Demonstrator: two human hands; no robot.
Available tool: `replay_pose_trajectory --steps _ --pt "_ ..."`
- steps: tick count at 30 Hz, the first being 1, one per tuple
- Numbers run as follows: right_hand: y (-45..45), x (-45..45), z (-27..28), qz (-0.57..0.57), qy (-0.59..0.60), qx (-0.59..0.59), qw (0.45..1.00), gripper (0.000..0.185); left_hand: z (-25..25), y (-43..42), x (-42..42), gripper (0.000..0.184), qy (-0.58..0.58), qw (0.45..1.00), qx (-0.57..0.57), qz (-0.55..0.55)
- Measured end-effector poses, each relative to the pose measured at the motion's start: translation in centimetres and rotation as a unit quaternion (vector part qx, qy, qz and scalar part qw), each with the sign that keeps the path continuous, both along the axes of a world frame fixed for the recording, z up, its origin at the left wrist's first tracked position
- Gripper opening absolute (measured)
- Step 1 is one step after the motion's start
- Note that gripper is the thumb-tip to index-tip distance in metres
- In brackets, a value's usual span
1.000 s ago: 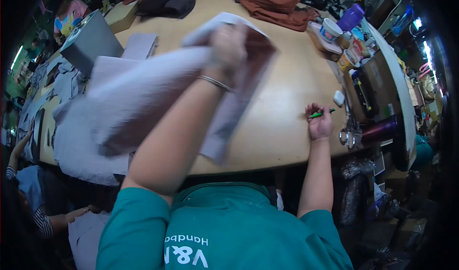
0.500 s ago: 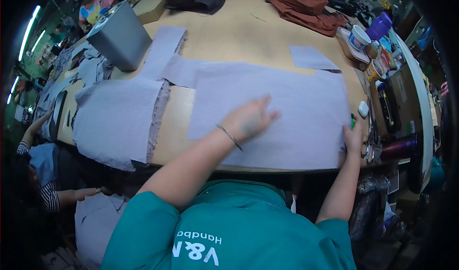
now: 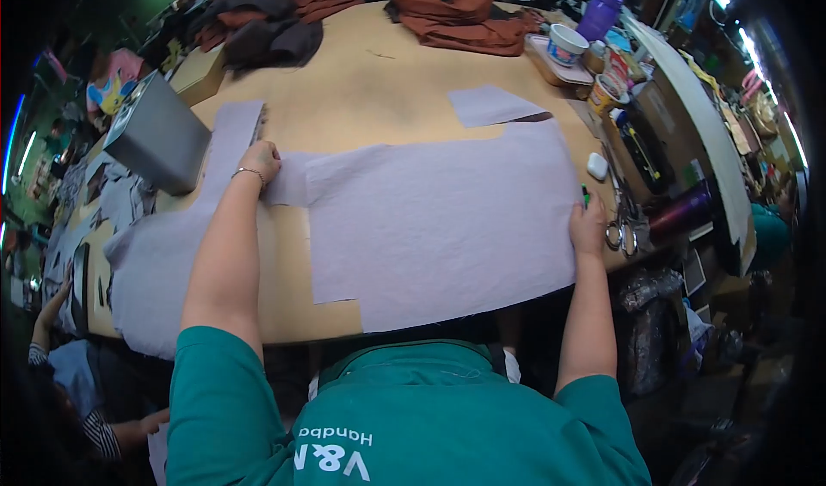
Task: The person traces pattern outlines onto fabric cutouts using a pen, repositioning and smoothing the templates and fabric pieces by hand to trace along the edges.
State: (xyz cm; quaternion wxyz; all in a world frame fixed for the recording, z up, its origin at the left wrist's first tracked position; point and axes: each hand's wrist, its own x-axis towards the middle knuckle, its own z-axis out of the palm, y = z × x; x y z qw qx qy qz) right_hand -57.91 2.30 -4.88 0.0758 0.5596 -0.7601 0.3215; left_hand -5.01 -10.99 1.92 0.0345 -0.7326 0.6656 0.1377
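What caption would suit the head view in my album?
Pale cloth spread between left hand and right hand, a pen in the right, scissors nearby.

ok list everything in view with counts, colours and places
tabletop: 1, tan, centre
large cloth: 1, pale lilac, front
smaller cloths: several, lilac, around it
rust cloth: 2 heaps, brown, far side
dark cloth: 1, black, far left
block: 1, grey, left
tubs: 2, white and yellow, right
bottle: 1, purple, far right
case: 1, white, right
scissors: 1 pair, silver, right
tumbler: 1, dark purple, right
pen: 1, green, right
other people: 2 at least, left, far side
clutter: uncounted, mixed, edges
left hand: 1, bare, by smaller cloths
right hand: 1, bare, holding pen
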Motion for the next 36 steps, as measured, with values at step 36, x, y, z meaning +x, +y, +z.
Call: replay_pose_trajectory --steps 36 --pt "0.3 0.5 1.2 -0.041 0.200 -0.029 0.979 0.039 -4.7 8.7 -6.4 0.055 -0.021 0.978 -0.154 -0.137"
